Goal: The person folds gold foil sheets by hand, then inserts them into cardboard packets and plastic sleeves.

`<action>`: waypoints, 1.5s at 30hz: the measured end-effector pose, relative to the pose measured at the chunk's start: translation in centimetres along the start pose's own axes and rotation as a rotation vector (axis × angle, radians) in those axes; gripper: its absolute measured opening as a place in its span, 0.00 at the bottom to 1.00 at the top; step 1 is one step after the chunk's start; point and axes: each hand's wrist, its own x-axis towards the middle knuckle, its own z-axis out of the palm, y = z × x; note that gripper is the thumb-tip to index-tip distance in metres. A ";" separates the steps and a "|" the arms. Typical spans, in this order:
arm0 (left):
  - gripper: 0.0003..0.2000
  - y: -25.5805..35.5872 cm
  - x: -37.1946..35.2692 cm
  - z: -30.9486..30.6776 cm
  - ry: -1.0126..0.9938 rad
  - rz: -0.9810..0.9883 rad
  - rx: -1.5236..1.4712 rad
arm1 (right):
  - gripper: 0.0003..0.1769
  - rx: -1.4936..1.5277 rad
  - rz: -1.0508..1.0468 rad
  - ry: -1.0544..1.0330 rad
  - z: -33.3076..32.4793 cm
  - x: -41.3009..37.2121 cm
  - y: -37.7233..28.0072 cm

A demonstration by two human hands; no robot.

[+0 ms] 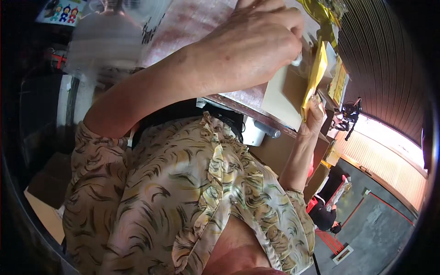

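My left hand [256, 48] reaches across the top of the head view with its back toward me and its fingers curled closed. A small whitish bit [297, 60] shows at its fingertips, too little visible to name. My right hand [314, 114] pinches the lower end of a thin, flat yellow packet [316, 75], which stands nearly edge-on just right of my left hand. The packet's inner side looks pale. Most of the left fingertips are hidden behind the hand.
Below my hands lies a worn reddish-white tabletop [169, 34] with cardboard [279, 98] on it. Glossy yellow wrapping [323, 18] lies at the top right. Clear plastic [110, 41] is at the upper left. Another person [323, 215] is farther off, lower right.
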 end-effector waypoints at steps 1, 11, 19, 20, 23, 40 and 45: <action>0.04 -0.9 0.4 0.0 -0.054 -0.044 -0.426 | 0.14 -0.024 -0.013 0.053 -0.1 0.0 0.3; 0.18 -18.6 2.2 7.8 -0.011 -0.127 0.146 | 0.08 -0.334 -0.060 0.192 0.3 1.0 3.8; 0.20 -10.1 2.8 10.3 -0.399 -0.727 -1.142 | 0.10 -0.182 -0.130 0.135 -1.5 1.1 5.2; 0.21 -7.2 2.5 9.5 -0.519 -0.866 -1.525 | 0.10 -0.169 -0.133 0.140 -1.5 1.0 5.1; 0.21 -3.7 1.3 11.5 -0.478 -0.792 -1.561 | 0.09 -0.176 -0.121 0.175 -2.1 0.7 5.3; 0.24 -0.9 3.6 11.4 -0.496 -0.687 -1.215 | 0.07 -0.369 0.006 0.288 -3.8 -1.9 4.0; 0.27 0.1 11.1 11.7 -0.093 0.092 -0.356 | 0.06 -0.351 -0.001 0.333 -3.6 -1.9 4.7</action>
